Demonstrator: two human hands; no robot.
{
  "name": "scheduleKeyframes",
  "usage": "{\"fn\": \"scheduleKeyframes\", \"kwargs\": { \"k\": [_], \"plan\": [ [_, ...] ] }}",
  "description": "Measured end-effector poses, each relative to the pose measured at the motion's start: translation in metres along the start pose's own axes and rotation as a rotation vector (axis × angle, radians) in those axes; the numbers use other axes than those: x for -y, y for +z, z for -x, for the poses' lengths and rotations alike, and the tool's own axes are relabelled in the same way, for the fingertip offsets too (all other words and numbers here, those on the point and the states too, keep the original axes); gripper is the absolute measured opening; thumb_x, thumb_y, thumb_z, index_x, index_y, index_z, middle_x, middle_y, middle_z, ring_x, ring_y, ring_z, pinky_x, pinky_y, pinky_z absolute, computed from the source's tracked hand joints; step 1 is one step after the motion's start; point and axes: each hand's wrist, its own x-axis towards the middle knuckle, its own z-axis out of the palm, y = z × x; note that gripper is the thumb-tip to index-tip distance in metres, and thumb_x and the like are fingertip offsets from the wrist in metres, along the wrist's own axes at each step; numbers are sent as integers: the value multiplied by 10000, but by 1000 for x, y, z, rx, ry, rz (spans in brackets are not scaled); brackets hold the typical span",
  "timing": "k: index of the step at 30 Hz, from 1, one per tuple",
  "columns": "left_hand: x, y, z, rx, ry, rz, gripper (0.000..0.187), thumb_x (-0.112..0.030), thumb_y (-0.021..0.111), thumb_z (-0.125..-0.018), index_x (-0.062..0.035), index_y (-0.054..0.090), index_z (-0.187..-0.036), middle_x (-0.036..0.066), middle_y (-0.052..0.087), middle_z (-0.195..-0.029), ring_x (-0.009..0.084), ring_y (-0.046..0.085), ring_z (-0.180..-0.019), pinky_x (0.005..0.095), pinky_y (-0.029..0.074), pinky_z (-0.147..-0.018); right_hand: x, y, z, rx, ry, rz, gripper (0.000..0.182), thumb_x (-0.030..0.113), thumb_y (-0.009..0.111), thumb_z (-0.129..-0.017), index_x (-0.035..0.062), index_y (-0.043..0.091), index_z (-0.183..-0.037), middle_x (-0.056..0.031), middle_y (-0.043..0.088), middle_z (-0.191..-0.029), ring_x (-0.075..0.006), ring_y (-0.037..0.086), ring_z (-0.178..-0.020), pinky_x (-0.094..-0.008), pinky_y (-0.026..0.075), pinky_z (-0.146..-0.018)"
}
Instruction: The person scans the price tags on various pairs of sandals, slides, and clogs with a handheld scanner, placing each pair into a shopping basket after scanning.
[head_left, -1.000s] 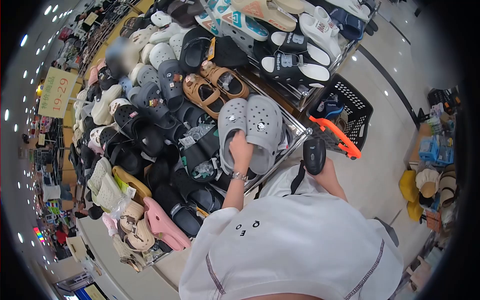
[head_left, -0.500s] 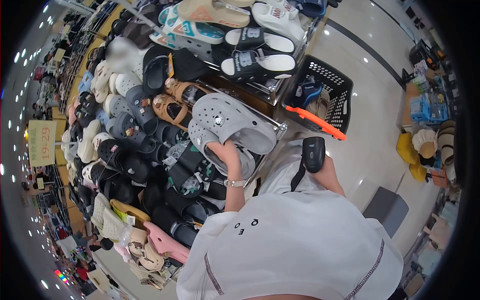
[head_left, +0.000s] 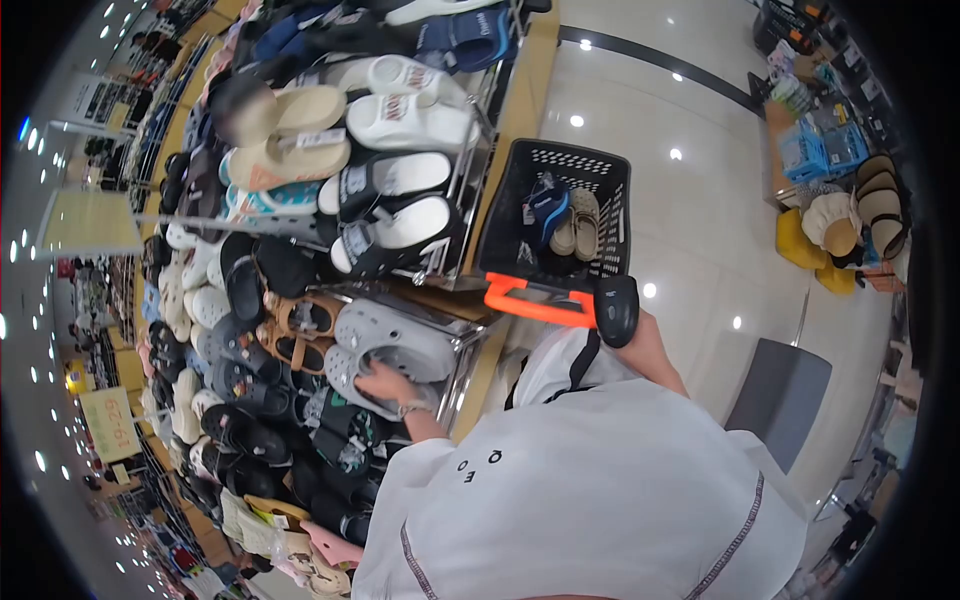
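A pair of grey clogs (head_left: 410, 342) with holes and a round badge rests at the edge of the shoe display. My left hand (head_left: 385, 385), with a light watch band at the wrist, grips the nearer clog by its opening, its fingertips partly hidden inside. In my right hand (head_left: 648, 345) is a black rounded handheld device (head_left: 617, 310) with a dark strap hanging from it; the fingers are mostly hidden behind it. The orange handle (head_left: 540, 302) of a black shopping basket (head_left: 508, 215) ends right beside the device. Blue-and-black footwear (head_left: 546, 212) and beige shoes (head_left: 584, 225) lie in the basket.
White-and-black slides (head_left: 395, 230) and beige slides (head_left: 300, 160) fill the upper rack by its metal rail. Dark clogs (head_left: 245, 430) crowd the lower display. A grey stool (head_left: 780, 395) stands to the right on the tiled floor (head_left: 690, 210), before shelves with hats (head_left: 835, 225).
My view has turned, so the display and basket appear further left. The grey clogs, still in my left hand, sit lower among the other shoes. The orange handle appears closer to my right hand.
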Motion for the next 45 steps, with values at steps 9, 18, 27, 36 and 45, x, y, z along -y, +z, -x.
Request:
{"fn": "scheduleKeyframes", "kwargs": {
  "k": [9, 18, 27, 36, 45],
  "plan": [
    [-121, -27, 73, -98, 511, -384, 445, -96, 603, -646, 51, 430, -1029, 197, 430, -1012, 340, 341, -997, 435, 234, -901, -67, -48, -49, -70, 195, -61, 285, 124, 718, -630, -11, 577, -838, -99, 623, -738, -164, 586, -662, -296, 463, -621],
    [-123, 243, 211, 1488, 758, -121, 386, -217, 607, -750, 3, 471, -1037, 173, 491, -1044, 336, 439, -989, 391, 341, -866, -110, 16, -34, -240, 557, 54, 373, 176, 688, -619, 27, 545, -930, -173, 602, -829, -340, 581, -806, -381, 451, -705],
    [100, 569, 277, 1520, -306, -185, 808, -386, 729, -594, 57, 393, -1179, 205, 499, -1146, 306, 477, -1080, 357, 354, -928, -153, 102, -9, -555, 858, 63, 423, 230, 700, -642, 53, 530, -987, -131, 585, -918, -267, 573, -864, -377, 444, -719],
    [65, 530, 286, 1468, -777, 136, 295, -271, 655, -766, -73, 550, -959, 58, 615, -876, 151, 593, -706, 290, 460, -552, -187, 119, -31, -806, 707, -62, 279, 113, 723, -648, 35, 535, -838, -44, 557, -750, -144, 535, -669, -311, 434, -601],
    [-129, 307, 238, 1777, -708, 291, 419, -136, 585, -791, 9, 407, -1142, 137, 562, -1001, 226, 586, -871, 335, 492, -762, -193, 13, -38, -1002, 659, -197, 157, 58, 662, -711, -50, 550, -729, -56, 553, -678, -147, 508, -616, -296, 426, -593]
  ]
}}
